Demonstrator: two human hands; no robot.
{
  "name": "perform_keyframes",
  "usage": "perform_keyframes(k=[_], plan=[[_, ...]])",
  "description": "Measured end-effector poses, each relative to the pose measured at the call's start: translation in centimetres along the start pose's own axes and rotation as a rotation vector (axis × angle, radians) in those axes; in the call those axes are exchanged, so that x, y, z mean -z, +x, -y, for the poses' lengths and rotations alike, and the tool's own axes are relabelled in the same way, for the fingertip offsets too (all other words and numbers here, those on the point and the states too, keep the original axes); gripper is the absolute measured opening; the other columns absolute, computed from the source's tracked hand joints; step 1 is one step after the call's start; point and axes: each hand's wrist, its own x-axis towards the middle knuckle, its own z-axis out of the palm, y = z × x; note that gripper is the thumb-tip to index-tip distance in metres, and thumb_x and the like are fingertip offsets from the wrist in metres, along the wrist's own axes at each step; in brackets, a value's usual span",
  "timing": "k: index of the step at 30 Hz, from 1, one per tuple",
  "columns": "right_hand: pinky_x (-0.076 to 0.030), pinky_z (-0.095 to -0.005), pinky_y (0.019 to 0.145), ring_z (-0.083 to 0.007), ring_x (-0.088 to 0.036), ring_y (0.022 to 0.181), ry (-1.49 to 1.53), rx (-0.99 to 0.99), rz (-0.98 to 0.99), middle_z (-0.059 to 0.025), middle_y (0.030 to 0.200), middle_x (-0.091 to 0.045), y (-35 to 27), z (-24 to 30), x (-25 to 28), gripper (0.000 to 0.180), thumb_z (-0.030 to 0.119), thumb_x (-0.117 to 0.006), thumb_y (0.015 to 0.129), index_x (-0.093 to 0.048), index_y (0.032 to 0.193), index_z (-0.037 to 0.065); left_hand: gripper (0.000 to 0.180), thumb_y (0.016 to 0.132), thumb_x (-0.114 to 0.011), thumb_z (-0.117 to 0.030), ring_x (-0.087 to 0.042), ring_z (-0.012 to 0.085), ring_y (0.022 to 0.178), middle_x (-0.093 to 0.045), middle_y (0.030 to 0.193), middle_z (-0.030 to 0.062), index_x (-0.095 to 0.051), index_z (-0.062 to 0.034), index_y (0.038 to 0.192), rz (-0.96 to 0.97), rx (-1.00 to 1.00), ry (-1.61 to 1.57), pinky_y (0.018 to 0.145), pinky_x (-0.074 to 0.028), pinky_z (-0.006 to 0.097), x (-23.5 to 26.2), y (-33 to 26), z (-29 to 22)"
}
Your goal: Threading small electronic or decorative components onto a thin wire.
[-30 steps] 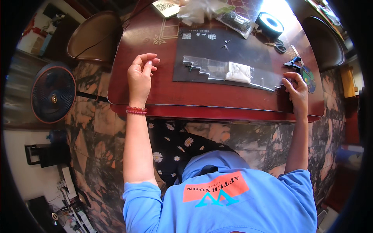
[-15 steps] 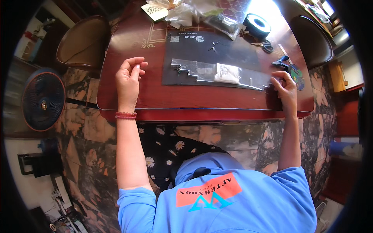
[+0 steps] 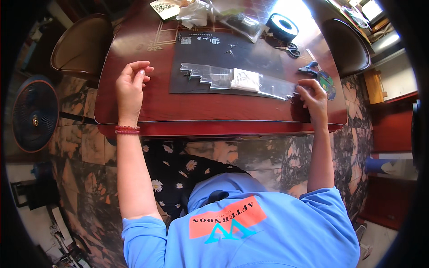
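Note:
A clear, stepped plastic strip point(image 3: 214, 77) lies across a black mat point(image 3: 250, 53) on the red table, with a white packet point(image 3: 245, 80) at its middle. My left hand point(image 3: 131, 87) is held up left of the mat, thumb pressed to its curled fingers. Whatever it may pinch is too fine to make out. Close by the strip's right end, my right hand point(image 3: 314, 96) has thumb and forefinger together. A small dark bit seems to show at those fingertips, but its kind is unclear. Small dark thread-like scraps point(image 3: 229, 50) lie on the mat.
Beyond my right hand are blue-handled pliers point(image 3: 308, 68), a round green disc point(image 3: 326, 85), scissors point(image 3: 291, 50) and a dark spool point(image 3: 283, 27). Plastic bags point(image 3: 241, 23) and a printed card point(image 3: 165, 10) lie at the back. Chairs point(image 3: 82, 47) flank the table; a fan point(image 3: 35, 118) stands left.
The whole view has shifted, so the table and things on it appear farther left. Over the table, both hands keep nearly the same places and finger poses.

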Motion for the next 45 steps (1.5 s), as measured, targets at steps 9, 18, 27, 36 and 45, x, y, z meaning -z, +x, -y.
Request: perform_keyframes(k=[9,18,27,36,45], plan=[[-0.038,-0.0153,0.047,-0.0003,-0.056,0.061,0.069,0.116,-0.198,0.0013,0.082,-0.064,-0.8,-0.6,-1.1,0.009,0.007,-0.067,0.096,-0.067,0.103,0.001,0.021,0.099,-0.052,-0.004,-0.061,0.0052,0.081,-0.073,0.102,0.003,-0.067,-0.0053,0.113,-0.014,0.0,-0.017,0.071,-0.047,0.021,-0.2,-0.2,-0.3],[-0.039,-0.0162,0.047,-0.0011,-0.056,0.06,0.075,0.131,-0.233,0.002,0.081,-0.064,-0.8,-0.8,-1.0,0.006,0.007,-0.067,0.096,-0.068,0.101,0.002,0.02,0.101,-0.056,-0.009,-0.059,0.0042,0.083,-0.073,0.105,0.002,-0.069,-0.008,0.116,0.001,0.017,-0.034,0.074,-0.044,0.02,-0.1,-0.2,0.2],[-0.039,-0.0166,0.047,-0.0014,-0.056,0.06,0.03,0.106,-0.243,0.0018,0.081,-0.065,-0.9,-0.8,-1.1,0.006,0.007,-0.067,0.096,-0.068,0.1,0.003,0.021,0.101,-0.054,-0.009,-0.059,0.005,0.083,-0.073,0.105,0.003,-0.069,-0.0071,0.116,-0.004,0.023,-0.002,0.074,-0.045,0.021,-0.2,-0.2,-0.3],[-0.04,-0.0176,0.049,-0.0022,-0.056,0.062,-0.009,0.106,-0.238,0.0017,0.082,-0.064,-1.1,-0.5,-1.1,0.006,0.007,-0.067,0.096,-0.068,0.1,0.003,0.021,0.101,-0.054,-0.008,-0.059,0.0044,0.083,-0.073,0.104,0.0026,-0.069,-0.0073,0.116,0.005,0.018,-0.024,0.074,-0.045,0.021,-0.1,-0.4,-0.2],[-0.04,-0.0174,0.051,-0.0024,-0.056,0.062,-0.031,0.094,-0.239,0.0023,0.082,-0.063,-1.0,-0.7,-1.1,0.006,0.007,-0.067,0.096,-0.068,0.1,0.003,0.02,0.101,-0.054,-0.007,-0.059,0.0035,0.083,-0.073,0.103,0.0016,-0.069,-0.0081,0.115,0.005,0.016,-0.058,0.073,-0.044,0.02,-0.2,-0.4,-0.2]])
